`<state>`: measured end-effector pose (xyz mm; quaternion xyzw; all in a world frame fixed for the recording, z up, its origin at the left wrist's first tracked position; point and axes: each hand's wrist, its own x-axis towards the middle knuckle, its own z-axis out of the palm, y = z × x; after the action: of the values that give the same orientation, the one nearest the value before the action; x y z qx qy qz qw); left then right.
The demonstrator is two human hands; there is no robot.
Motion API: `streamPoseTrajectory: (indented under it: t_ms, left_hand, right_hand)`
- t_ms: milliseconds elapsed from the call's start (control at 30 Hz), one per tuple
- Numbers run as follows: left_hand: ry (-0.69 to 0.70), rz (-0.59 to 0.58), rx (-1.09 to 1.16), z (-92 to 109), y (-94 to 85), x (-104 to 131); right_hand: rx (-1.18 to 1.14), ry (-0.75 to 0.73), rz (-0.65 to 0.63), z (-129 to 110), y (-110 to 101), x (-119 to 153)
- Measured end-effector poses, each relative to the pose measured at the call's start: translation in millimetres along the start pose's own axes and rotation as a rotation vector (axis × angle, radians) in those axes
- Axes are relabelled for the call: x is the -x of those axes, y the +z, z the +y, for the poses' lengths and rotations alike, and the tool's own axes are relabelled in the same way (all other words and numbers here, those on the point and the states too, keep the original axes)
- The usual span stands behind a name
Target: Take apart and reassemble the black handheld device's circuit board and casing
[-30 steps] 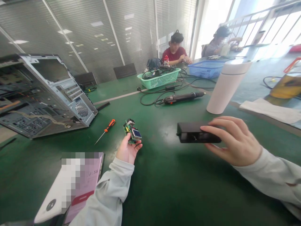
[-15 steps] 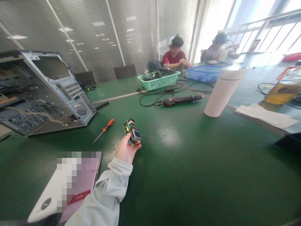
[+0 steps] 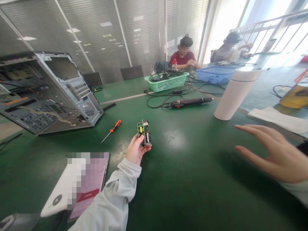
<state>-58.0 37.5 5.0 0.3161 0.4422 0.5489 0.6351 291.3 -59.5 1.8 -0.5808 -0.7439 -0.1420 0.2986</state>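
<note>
Computer case (image 3: 68, 93): it's standing at the far left with its inner frame showing; I'm taking its side cover as already off.
Pink-screened device (image 3: 99, 179): it's lying on the green table (image 3: 183, 179), partly behind the left sleeve (image 3: 113, 192).
Orange screwdriver (image 3: 116, 126): it's lying unheld between the case and the left hand (image 3: 135, 152).
Left-hand grip: thumb and fingers are clamping the circuit board (image 3: 144, 133) between them.
Board: it's sitting in that grip above the table, its parts showing bare. I'm judging it free of any housing, with its small screen (image 3: 149, 139) still mounted; whether more is waiting to come off, I can't tell.
Power screwdriver (image 3: 191, 102): it's lying farther back, unheld.
White tumbler (image 3: 232, 99): it's standing near that tool's tip.
Right hand (image 3: 276, 154): it's hovering, thumb and fingers standing apart, holding nothing.
Black object (image 3: 303, 147): it's peeking out at the right edge, mostly hidden.
</note>
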Motion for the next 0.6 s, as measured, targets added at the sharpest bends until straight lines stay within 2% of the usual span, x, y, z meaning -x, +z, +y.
streamPoseTrajectory:
  t_ms: [67,100,167,233,300,367,433,467,533,600]
  left_hand:
    - [0.014,-0.023,-0.018,-2,-1.5,-1]
    - [0.016,-0.034,-0.026,-3,-2.4,-1]
    - [0.015,-0.061,-0.05,-4,-4.1,-2]
    - [0.016,-0.089,-0.088,-6,-5.4,-2]
    - [0.012,-0.118,-0.134,-8,-6.1,-1]
    - [-0.001,-0.169,-0.185,-9,-6.2,-1]
    - [-0.016,-0.237,-0.237,-9,-5.8,1]
    - [-0.023,-0.268,-0.26,-9,-5.6,1]
    - [-0.032,-0.296,-0.298,-8,-5.3,2]
    - [-0.039,-0.289,-0.317,-7,-5.3,2]
  right_hand:
    - [-0.14,-0.125,-0.049,-30,24,-25]
    - [-0.242,-0.137,-0.083,-44,34,-37]
    - [-0.515,-0.072,-0.174,-71,52,-62]
    - [-0.822,0.091,-0.312,-95,66,-86]
    - [-1.071,0.341,-0.486,-116,76,-106]
    - [-1.233,0.618,-0.703,-133,84,-121]
    - [-1.351,0.776,-0.952,-144,90,-127]
    - [-1.407,0.781,-1.071,-147,93,-127]
    - [-1.475,0.685,-1.233,-148,98,-122]
    - [-1.498,0.559,-1.285,-144,101,-113]
